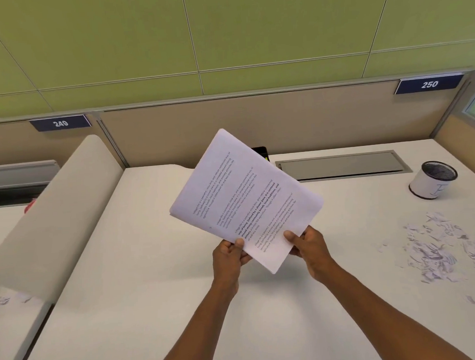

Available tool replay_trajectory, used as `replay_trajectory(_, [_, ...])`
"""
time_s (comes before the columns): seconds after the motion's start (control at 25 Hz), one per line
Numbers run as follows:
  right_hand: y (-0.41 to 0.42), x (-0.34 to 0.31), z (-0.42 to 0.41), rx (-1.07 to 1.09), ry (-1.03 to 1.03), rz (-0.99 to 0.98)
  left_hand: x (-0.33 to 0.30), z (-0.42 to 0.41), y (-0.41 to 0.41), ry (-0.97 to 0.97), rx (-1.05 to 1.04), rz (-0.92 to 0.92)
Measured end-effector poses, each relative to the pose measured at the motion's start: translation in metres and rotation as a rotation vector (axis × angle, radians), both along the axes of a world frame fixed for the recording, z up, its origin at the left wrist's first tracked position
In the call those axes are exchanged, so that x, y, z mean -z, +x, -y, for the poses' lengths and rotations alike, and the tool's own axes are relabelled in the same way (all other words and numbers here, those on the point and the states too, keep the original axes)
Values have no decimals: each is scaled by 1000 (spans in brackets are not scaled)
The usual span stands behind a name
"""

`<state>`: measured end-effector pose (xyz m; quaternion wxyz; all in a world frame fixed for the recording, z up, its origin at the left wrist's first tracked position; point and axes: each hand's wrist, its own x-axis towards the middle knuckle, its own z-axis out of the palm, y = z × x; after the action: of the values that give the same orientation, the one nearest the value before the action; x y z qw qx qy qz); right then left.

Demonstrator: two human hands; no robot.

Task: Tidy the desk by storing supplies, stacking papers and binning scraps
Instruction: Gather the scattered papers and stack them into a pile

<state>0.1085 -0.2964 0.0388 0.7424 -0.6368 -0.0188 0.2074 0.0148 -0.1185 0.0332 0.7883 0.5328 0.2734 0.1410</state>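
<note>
1. Nearest: two bare forearms reaching in from the bottom edge, over the bare white desk (127, 309).
2. Left hand (228, 258) gripping the near-left edge of the stack of papers (245, 198), thumb on top, fingers curled beneath.
3. Right hand (308, 246) gripping the near-right edge the same way, thumb pressed on the printed top sheet.
4. Stack held in the air above the desk's middle, tilted up and turned on a diagonal, edges fairly even; touching nothing but the hands.
5. Step in hand, by the look of it: stacking papers, squaring the gathered sheets before setting them down.
6. Next move likely calls for: turning the stack square to the desk edge, lowering it flat onto a bare patch, well apart from the scraps.
7. Off to the right: torn paper scraps (438, 249) scattered on the desk, not yet binned.
8. Beyond them: small mesh bin (433, 179) wrapped in white, upright, near the far-right corner.
9. Farther back: grey cable tray lid (343, 164) set in the desk, then the beige partition (227, 119).
</note>
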Motion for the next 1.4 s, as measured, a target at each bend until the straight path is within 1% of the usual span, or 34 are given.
replay_trajectory(0.16, [12, -10, 7, 28, -58, 72, -10, -9, 3, -5, 85, 36])
replay_trajectory(0.28, [21, -16, 25, 29, -77, 111, -27, -48, 4, -113, 123, 129])
replay_trajectory(0.32, [24, -16, 32, 29, -80, 119, -36, -65, 3, -129, 117, 137])
replay_trajectory(0.36, [27, -17, 38, 25, -84, 125, -45, -83, 3, -105, 130, 136])
replay_trajectory(0.56, [39, -27, 47, -16, -143, 199, -80, -137, 11, 272, 369, 16])
replay_trajectory(0.72, [46, -35, 45, -67, -189, 271, -88, -149, 24, 464, 394, -106])
replay_trajectory(0.84, [51, -34, 45, -65, -283, 320, -83, -143, 28, 545, 345, -149])
replay_trajectory(0.96, [50, -30, 44, 15, -450, 390, -67, -121, 24, 605, 200, -145])
replay_trajectory(1.08, [43, -21, 40, 98, -515, 445, -41, -90, 15, 722, 31, -176])
replay_trajectory(1.24, [32, 0, 38, 151, -564, 460, -10, -56, -1, 677, -123, -224])
replay_trajectory(1.4, [19, 24, 45, 137, -621, 393, 12, -41, -13, 645, -137, -284])
